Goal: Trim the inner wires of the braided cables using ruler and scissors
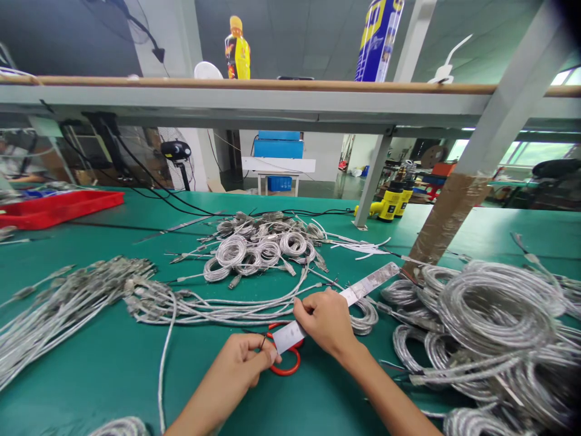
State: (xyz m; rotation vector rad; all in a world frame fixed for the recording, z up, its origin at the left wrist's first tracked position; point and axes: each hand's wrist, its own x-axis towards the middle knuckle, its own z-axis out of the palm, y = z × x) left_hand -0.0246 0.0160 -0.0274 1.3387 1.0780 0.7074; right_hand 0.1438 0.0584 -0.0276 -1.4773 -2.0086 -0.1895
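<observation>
Right hand (324, 321) pinches a white label strip (363, 293) over the green desk (104, 375), the left hand (240, 366) closed at its near end just above red-handled scissors (287, 363). Coiled cables (494, 309) lie just right of the hands, a loose cable bundle (68, 309) to the left, and more cable coils (258, 251) beyond.

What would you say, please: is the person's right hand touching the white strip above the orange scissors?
Touching: the head view shows the right hand closed on the white strip, with its fingers pressed against the strip.
</observation>
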